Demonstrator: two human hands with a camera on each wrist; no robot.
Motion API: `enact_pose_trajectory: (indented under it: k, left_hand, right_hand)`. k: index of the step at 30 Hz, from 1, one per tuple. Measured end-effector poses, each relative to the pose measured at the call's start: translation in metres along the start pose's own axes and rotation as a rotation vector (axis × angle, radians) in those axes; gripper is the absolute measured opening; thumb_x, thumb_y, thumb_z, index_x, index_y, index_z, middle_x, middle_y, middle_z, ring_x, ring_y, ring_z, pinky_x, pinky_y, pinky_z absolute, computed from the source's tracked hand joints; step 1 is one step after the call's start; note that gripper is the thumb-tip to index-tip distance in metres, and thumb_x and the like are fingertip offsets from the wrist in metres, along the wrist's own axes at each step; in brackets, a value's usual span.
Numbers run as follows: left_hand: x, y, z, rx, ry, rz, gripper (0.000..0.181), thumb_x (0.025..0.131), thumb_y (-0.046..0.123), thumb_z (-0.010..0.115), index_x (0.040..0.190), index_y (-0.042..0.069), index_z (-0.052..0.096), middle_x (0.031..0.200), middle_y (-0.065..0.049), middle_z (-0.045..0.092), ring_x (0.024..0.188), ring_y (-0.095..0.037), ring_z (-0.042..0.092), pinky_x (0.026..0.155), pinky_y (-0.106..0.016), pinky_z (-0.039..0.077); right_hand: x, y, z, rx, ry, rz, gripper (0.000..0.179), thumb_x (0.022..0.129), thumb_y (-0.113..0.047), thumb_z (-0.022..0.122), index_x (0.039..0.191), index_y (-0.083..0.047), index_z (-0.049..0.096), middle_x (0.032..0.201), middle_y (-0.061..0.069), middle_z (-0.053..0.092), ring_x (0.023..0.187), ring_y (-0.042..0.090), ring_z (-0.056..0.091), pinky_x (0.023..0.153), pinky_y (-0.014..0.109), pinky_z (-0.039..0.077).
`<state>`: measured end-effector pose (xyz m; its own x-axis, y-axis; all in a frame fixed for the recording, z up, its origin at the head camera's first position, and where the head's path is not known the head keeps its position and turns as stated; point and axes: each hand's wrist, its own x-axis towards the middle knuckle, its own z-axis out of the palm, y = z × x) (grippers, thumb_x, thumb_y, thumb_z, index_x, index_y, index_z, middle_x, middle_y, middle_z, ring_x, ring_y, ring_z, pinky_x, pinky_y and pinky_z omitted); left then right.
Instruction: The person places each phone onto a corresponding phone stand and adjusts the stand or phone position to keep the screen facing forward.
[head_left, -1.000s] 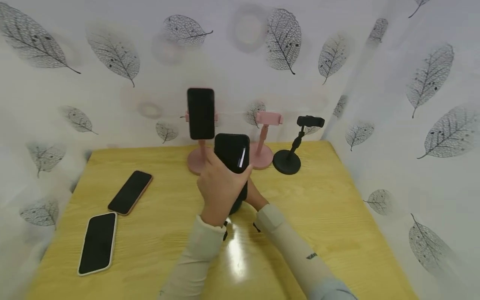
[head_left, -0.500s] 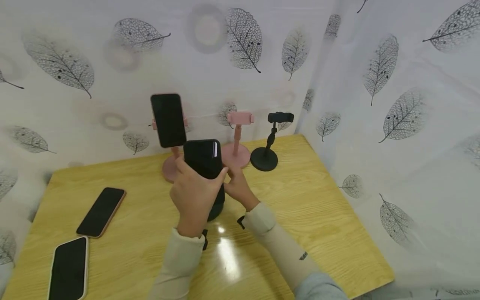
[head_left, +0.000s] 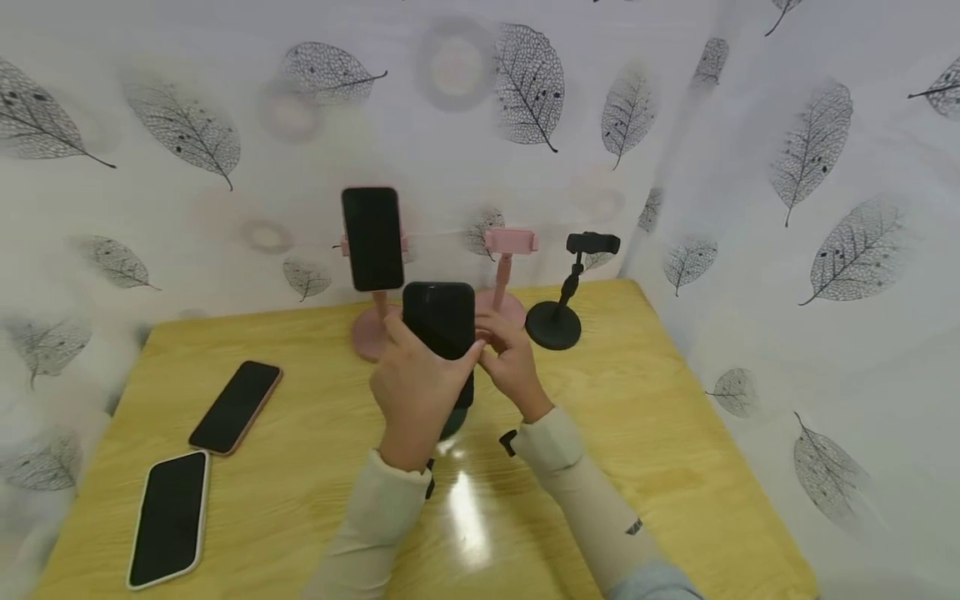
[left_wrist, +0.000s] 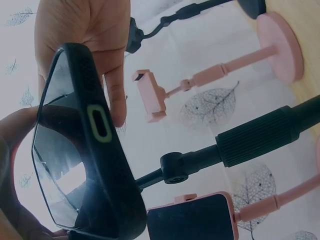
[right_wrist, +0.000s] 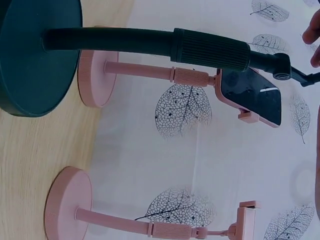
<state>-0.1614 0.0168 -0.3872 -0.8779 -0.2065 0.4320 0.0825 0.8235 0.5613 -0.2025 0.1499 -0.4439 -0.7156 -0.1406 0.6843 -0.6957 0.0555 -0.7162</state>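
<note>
A phone in a black case [head_left: 441, 317] stands upright in front of a dark green phone stand [right_wrist: 212, 47], at the top of its arm. My left hand [head_left: 416, 387] grips the phone across its front, thumb at the right edge. Close by on the right, my right hand [head_left: 516, 367] reaches its fingertips to the phone's right edge. In the left wrist view that right hand [left_wrist: 85, 22] has its palm showing and one finger straight down behind the phone. The phone's back and the stand's clamp are hidden, so I cannot tell whether the clamp holds it.
Behind stands a pink stand [head_left: 369, 333] bearing a phone [head_left: 372, 239]. Right of it are another pink stand [head_left: 512, 242] and a black stand [head_left: 553, 325], both without phones. A pink-edged phone [head_left: 236, 407] and a white-edged phone [head_left: 168, 518] lie on the wooden table [head_left: 637, 467].
My right hand has come up from behind the phone's lower part to its right edge. The left hand keeps its grip. The head view swung right and partly back.
</note>
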Motion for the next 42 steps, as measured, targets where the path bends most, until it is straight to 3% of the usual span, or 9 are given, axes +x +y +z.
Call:
enact_pose_trajectory:
  k: [2, 5, 11, 14, 19, 26, 34, 42]
  left_hand:
    - [0.000, 0.001, 0.000, 0.001, 0.010, 0.005, 0.093, 0.060, 0.063, 0.077, 0.115, -0.004, 0.045, 0.070, -0.015, 0.058, 0.054, -0.029, 0.060, 0.047, -0.041, 0.049]
    - [0.001, 0.003, 0.000, 0.012, 0.014, 0.016, 0.094, 0.060, 0.064, 0.076, 0.116, -0.004, 0.044, 0.066, -0.013, 0.057, 0.050, -0.027, 0.058, 0.045, -0.039, 0.048]
    - [0.000, 0.005, 0.003, 0.020, 0.008, 0.026, 0.098, 0.061, 0.068, 0.073, 0.120, -0.003, 0.042, 0.057, -0.008, 0.049, 0.043, -0.022, 0.053, 0.041, -0.034, 0.045]
    - [-0.001, 0.005, 0.004, 0.014, 0.009, 0.018, 0.098, 0.060, 0.068, 0.074, 0.119, -0.002, 0.041, 0.056, -0.007, 0.048, 0.042, -0.021, 0.051, 0.040, -0.032, 0.042]
    - [-0.005, 0.006, 0.005, 0.007, -0.003, 0.014, 0.100, 0.059, 0.070, 0.073, 0.120, -0.002, 0.040, 0.053, -0.005, 0.045, 0.040, -0.017, 0.044, 0.038, -0.026, 0.035]
    - [-0.006, 0.005, 0.002, -0.009, -0.017, -0.016, 0.099, 0.058, 0.069, 0.075, 0.118, -0.002, 0.039, 0.051, -0.002, 0.040, 0.037, -0.013, 0.039, 0.037, -0.023, 0.029]
    - [0.000, -0.004, -0.004, -0.028, 0.013, -0.037, 0.097, 0.058, 0.069, 0.075, 0.116, 0.000, 0.042, 0.052, -0.003, 0.044, 0.041, -0.015, 0.046, 0.038, -0.025, 0.033]
    - [0.004, -0.010, -0.007, -0.030, -0.013, -0.048, 0.095, 0.059, 0.072, 0.071, 0.116, 0.002, 0.043, 0.050, -0.002, 0.042, 0.039, -0.014, 0.043, 0.038, -0.024, 0.030]
  right_hand:
    - [0.002, -0.002, -0.001, -0.036, 0.004, -0.030, 0.023, 0.088, -0.003, 0.062, 0.105, 0.012, 0.061, 0.108, 0.032, 0.057, 0.104, 0.005, 0.060, 0.085, 0.025, 0.053]
    - [0.003, -0.005, -0.004, -0.091, 0.022, -0.076, 0.018, 0.084, 0.008, 0.062, 0.101, 0.010, 0.064, 0.104, 0.030, 0.059, 0.102, 0.004, 0.060, 0.082, 0.022, 0.053]
    - [0.001, -0.010, -0.013, -0.177, 0.070, -0.130, 0.025, 0.072, 0.025, 0.062, 0.093, 0.012, 0.065, 0.093, 0.027, 0.061, 0.095, -0.002, 0.060, 0.080, 0.018, 0.053]
    - [-0.001, -0.012, -0.017, -0.206, 0.076, -0.141, 0.021, 0.073, 0.021, 0.065, 0.091, 0.012, 0.065, 0.092, 0.028, 0.062, 0.094, -0.002, 0.060, 0.080, 0.017, 0.052]
    - [-0.007, -0.016, -0.022, -0.252, 0.086, -0.160, 0.017, 0.079, 0.000, 0.068, 0.091, 0.010, 0.065, 0.093, 0.026, 0.062, 0.095, -0.005, 0.059, 0.082, 0.014, 0.051]
    - [-0.008, -0.015, -0.023, -0.175, 0.061, -0.184, 0.020, 0.079, -0.003, 0.067, 0.091, 0.012, 0.065, 0.094, 0.024, 0.063, 0.097, -0.001, 0.059, 0.084, 0.014, 0.050]
    - [0.001, -0.013, -0.013, -0.043, 0.050, -0.220, 0.020, 0.078, -0.003, 0.068, 0.091, 0.012, 0.068, 0.102, 0.003, 0.069, 0.092, 0.002, 0.063, 0.079, 0.013, 0.051]
    - [0.004, -0.017, -0.008, 0.003, 0.051, -0.248, 0.019, 0.079, -0.001, 0.069, 0.092, 0.012, 0.069, 0.101, 0.006, 0.070, 0.091, 0.005, 0.065, 0.078, 0.016, 0.052]
